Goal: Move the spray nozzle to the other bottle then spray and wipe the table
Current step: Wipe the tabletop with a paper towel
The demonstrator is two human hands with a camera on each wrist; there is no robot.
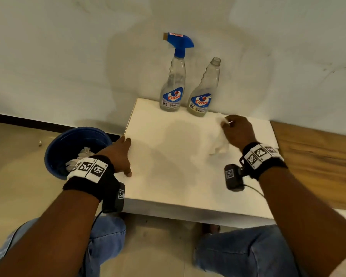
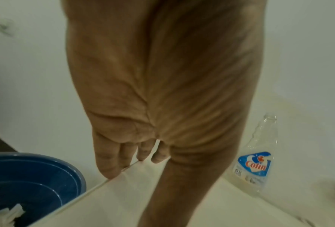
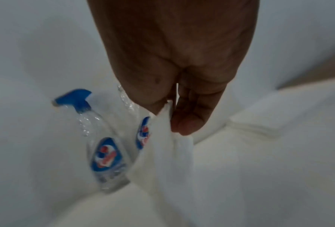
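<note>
Two clear bottles stand at the back of the white table (image 1: 168, 176). The left bottle (image 1: 173, 86) carries the blue spray nozzle (image 1: 179, 42). The right bottle (image 1: 203, 92) has an open neck with nothing on it. My right hand (image 1: 237, 130) pinches a white tissue (image 1: 220, 140) that hangs down to the table top, just right of the bottles; the right wrist view shows the tissue (image 3: 172, 153) held between thumb and fingers. My left hand (image 1: 121, 154) rests on the table's left edge, fingers straight (image 2: 112, 161).
A blue bin (image 1: 72, 148) with crumpled white tissue inside stands on the floor left of the table. A white wall rises behind the bottles. A wooden surface (image 1: 318, 160) adjoins the table on the right. My knees in jeans are below the front edge.
</note>
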